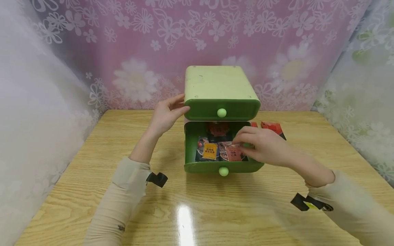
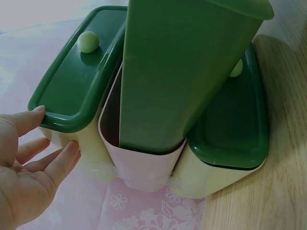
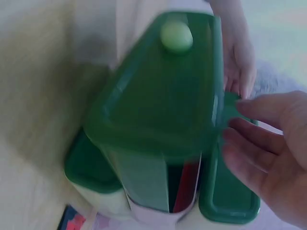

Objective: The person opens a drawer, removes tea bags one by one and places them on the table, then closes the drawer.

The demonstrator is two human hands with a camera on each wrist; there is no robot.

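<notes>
A small drawer cabinet (image 1: 220, 80) stands on the table, with its middle green drawer (image 1: 212, 167) pulled out. Inside lie a sachet with a yellow label (image 1: 210, 151), a sachet with a pink label (image 1: 233, 153) and a darker red-labelled sachet (image 1: 218, 129) behind them. My left hand (image 1: 164, 116) touches the left side of the top tier; its thumb rests on the front rim. Over the drawer's right side is my right hand (image 1: 267, 145), its fingertips close to the pink-labelled sachet. In the right wrist view its fingers are loosely extended, and nothing shows between them.
Red packets (image 1: 272, 128) lie on the wooden table (image 1: 147, 205) to the right of the cabinet, partly behind my right hand. The top drawer (image 1: 200, 111) is closed, and so is the bottom drawer (image 2: 235, 124). A flowered pink curtain (image 1: 184, 37) hangs behind.
</notes>
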